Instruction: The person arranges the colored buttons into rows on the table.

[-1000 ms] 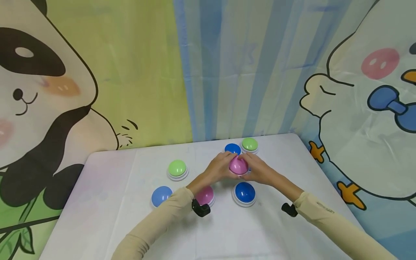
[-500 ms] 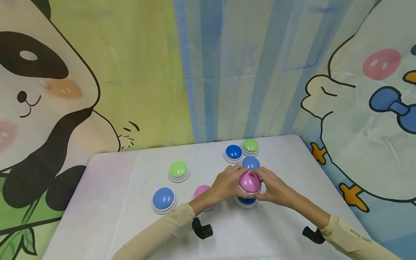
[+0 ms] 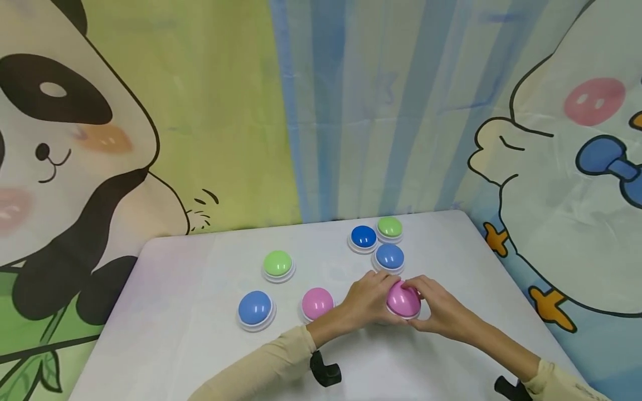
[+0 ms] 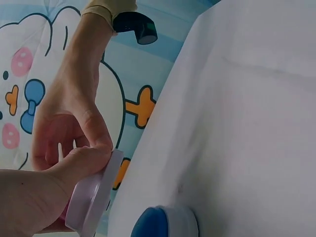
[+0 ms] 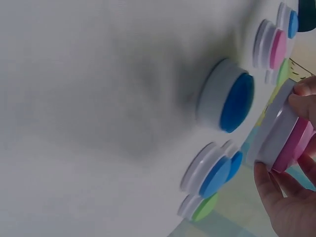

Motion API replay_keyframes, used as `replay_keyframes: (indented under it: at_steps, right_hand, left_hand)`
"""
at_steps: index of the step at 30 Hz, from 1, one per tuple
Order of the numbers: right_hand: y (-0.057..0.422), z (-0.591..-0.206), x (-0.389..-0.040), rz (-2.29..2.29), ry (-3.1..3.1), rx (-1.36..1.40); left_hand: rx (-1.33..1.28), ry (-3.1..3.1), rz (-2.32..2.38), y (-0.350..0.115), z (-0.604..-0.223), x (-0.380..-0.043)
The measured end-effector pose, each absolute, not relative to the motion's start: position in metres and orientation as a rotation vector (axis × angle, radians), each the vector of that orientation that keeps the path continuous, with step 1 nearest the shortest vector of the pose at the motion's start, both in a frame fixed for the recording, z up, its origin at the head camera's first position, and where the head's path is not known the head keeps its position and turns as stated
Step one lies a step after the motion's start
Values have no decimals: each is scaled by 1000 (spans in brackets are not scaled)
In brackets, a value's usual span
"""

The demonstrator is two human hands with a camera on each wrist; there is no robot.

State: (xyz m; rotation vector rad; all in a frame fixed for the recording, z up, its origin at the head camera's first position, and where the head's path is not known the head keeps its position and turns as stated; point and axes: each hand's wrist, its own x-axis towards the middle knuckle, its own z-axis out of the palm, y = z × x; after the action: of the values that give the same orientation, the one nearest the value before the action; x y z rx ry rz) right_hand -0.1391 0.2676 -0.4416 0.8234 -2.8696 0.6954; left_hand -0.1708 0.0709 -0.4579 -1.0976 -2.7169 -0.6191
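Both hands hold a pink domed push button (image 3: 403, 301) with a white base, its dome facing the head camera. My left hand (image 3: 370, 301) grips its left side, and my right hand (image 3: 443, 312) pinches the right side, thumb low and fingers at the dome. The right wrist view shows the button's white base (image 5: 274, 123) raised off the tabletop. A dark blue push button (image 5: 237, 102) stands on the table beneath, hidden by the hands in the head view. Just beyond the hands sits a lighter blue push button (image 3: 389, 257).
Behind it stand another dark blue button (image 3: 363, 236) and a green one (image 3: 389, 226). To the left are a second green button (image 3: 278, 263), a light blue one (image 3: 254, 308) and another pink one (image 3: 317, 303). All rest on a white table (image 3: 190, 345) before printed curtains.
Both hands have carried the pink button toward the person and to the right, away from the back buttons. The lighter blue button behind it has come into view; the dark blue front one is now covered.
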Motion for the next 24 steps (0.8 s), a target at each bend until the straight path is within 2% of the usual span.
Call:
replay_keyframes:
  at_steps: [7, 24]
  right_hand:
    - [300, -447, -136, 650, -2855, 827]
    - [373, -466, -162, 593, -2741, 905]
  left_hand:
    - [-1107, -2732, -527, 109, -466, -171]
    - [-1093, -2859, -420, 190, -467, -197]
